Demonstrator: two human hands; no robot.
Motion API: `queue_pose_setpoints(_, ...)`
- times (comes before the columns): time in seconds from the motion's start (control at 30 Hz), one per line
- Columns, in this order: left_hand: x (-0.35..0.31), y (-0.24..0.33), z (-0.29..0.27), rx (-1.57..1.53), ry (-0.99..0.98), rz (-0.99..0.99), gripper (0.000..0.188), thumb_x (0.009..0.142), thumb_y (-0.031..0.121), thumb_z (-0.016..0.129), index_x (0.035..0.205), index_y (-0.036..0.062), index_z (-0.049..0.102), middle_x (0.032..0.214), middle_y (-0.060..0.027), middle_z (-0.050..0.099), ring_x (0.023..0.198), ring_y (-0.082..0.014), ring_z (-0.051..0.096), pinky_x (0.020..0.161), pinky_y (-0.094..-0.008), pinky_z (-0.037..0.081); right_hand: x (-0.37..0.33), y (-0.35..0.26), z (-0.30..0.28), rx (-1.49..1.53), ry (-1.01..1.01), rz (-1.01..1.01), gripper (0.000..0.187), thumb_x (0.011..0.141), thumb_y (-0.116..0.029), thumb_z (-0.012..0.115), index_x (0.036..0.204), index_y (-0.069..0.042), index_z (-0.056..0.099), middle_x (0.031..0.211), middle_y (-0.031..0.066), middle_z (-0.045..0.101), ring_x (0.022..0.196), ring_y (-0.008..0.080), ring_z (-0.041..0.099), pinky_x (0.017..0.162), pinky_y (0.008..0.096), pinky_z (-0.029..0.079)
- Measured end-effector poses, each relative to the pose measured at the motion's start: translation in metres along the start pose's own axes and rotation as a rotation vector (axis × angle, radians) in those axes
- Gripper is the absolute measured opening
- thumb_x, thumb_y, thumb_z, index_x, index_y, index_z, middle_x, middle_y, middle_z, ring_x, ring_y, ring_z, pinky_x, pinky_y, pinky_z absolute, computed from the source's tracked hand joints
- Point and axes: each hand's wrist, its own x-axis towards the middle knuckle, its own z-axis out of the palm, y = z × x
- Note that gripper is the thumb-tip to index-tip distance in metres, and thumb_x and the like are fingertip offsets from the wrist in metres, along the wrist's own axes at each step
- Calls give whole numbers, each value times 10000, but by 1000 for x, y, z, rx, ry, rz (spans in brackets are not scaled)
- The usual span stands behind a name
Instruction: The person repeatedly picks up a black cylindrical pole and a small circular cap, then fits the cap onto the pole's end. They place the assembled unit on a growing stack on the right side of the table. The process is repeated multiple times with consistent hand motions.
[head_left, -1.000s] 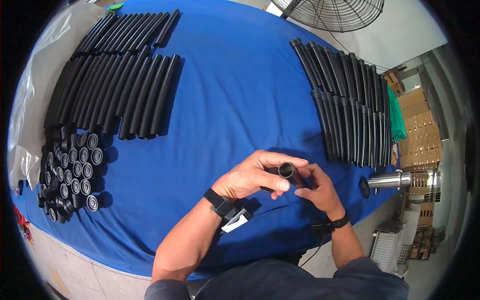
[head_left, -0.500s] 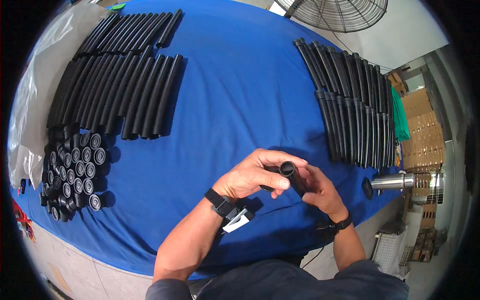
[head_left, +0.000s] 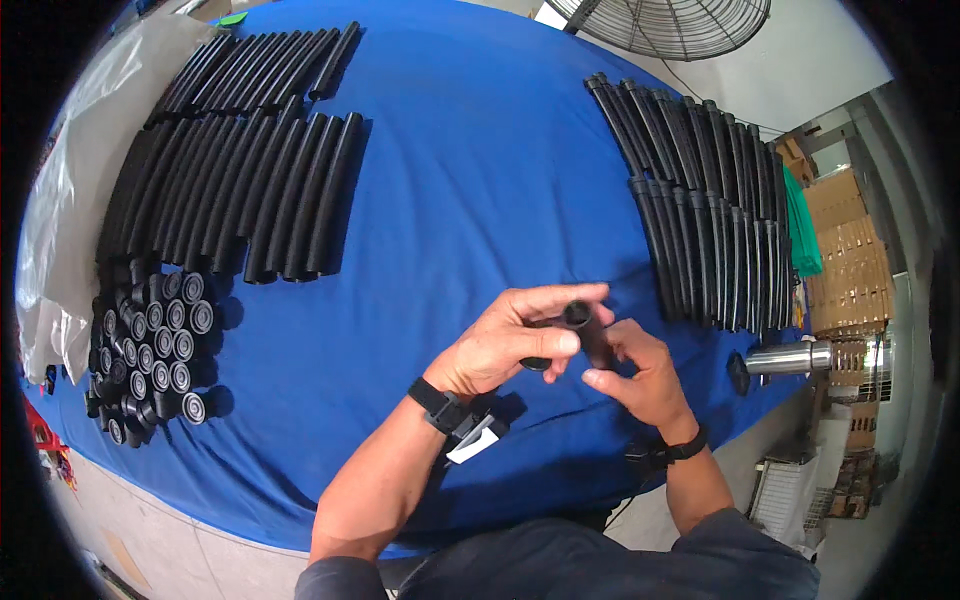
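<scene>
You hold a short black tube (head_left: 590, 335) in both hands over the blue bench (head_left: 480, 180): your left hand (head_left: 510, 340) has its grip closed around the tube, and your right hand (head_left: 640, 375) pinches it from the other side. Rows of long black tubes (head_left: 250, 190) lie far to your left with a bunch of little black caps (head_left: 150, 345) near them. More black tubes (head_left: 700, 220) lie to your right, by a shiny metal bottle (head_left: 790, 358).
</scene>
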Motion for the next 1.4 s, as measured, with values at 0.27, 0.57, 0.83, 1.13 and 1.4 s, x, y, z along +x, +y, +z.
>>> queue_pose_setpoints(0.27, 6, 5, -6, 89, 138, -50, 443, 967, 79, 666, 1401, 26, 596, 1010, -92, 685, 679, -129, 633, 556, -269, 533, 1, 7, 5, 1555, 471, 386, 236, 972, -132, 695, 1173, -16, 651, 1101, 128, 702, 1031, 243, 667, 902, 344, 583)
queue_pose_setpoints(0.57, -1, 10, 3, 146, 47, -130, 538, 863, 5, 763, 1380, 33, 616, 833, -8, 636, 656, -102, 610, 555, -257, 513, -11, 6, 30, 1383, 180, 670, 341, 1002, -318, 673, 1089, 10, 644, 977, 127, 670, 956, 218, 668, 827, 286, 583)
queue_pose_setpoints(0.83, 0, 11, 3, 124, 50, -94, 459, 870, 35, 769, 1313, 34, 647, 873, -13, 662, 675, -88, 594, 570, -251, 499, 6, 4, 16, -503, 385, -240, 500, 740, -19, 838, 1163, -14, 572, 1107, 183, 600, 999, 354, 609, 871, 441, 503)
queue_pose_setpoints(1.13, -1, 8, 6, 47, 12, -51, 423, 917, 126, 743, 1313, 14, 642, 804, -60, 658, 641, -127, 614, 542, -269, 504, 19, -9, -2, -586, 176, -287, 354, 788, 18, 771, 1118, -28, 650, 1052, 158, 648, 994, 344, 639, 889, 421, 516)
queue_pose_setpoints(1.4, 5, 2, -4, 0, 110, -227, 503, 1034, 449, 581, 1205, -16, 669, 658, -72, 657, 516, -124, 592, 423, -240, 442, 8, -1, 10, -415, 236, -579, 346, 798, -7, 786, 1111, -123, 697, 1254, 130, 605, 1118, 301, 638, 934, 378, 540)
